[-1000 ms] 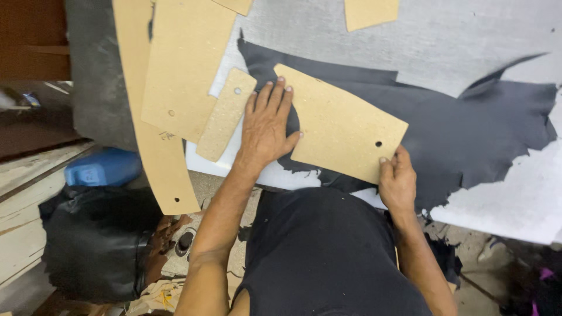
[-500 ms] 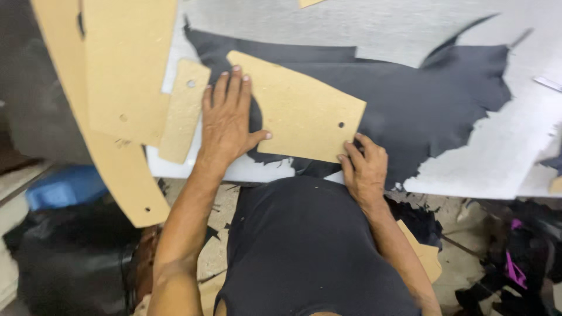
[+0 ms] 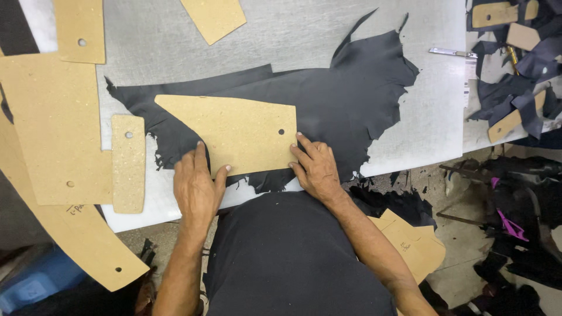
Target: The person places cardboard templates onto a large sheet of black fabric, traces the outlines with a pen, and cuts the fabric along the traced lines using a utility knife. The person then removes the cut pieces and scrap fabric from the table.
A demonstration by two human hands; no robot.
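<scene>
Tan cardboard pattern (image 3: 234, 133) flat on black leather sheet (image 3: 351, 93), mid grey surface (image 3: 293, 41). Left hand (image 3: 196, 187) spread, pressing its near edge; right hand (image 3: 316, 169) fingers splayed at its right corner. More tan templates (image 3: 55, 134) at left; scraps pile (image 3: 515, 70) far right.

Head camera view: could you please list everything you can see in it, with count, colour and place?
Cardboard pattern: one, tan, flat on the dark sheet at table centre, under both hands.
Dark sheet: one, black, ragged-edged, spread across the table.
Table: one, grey-white top.
Other cardboard patterns: several, tan, far left, top edge and near the floor at right.
Small strip pattern: one, tan, left of the sheet.
Knife: one, metallic, upper right of the table.
Black scraps: a pile, mixed with tan pieces, far right.
Blue container: one, bottom left, below the table.
Left hand: pressing the pattern's lower edge.
Right hand: at the pattern's lower right corner.
</scene>
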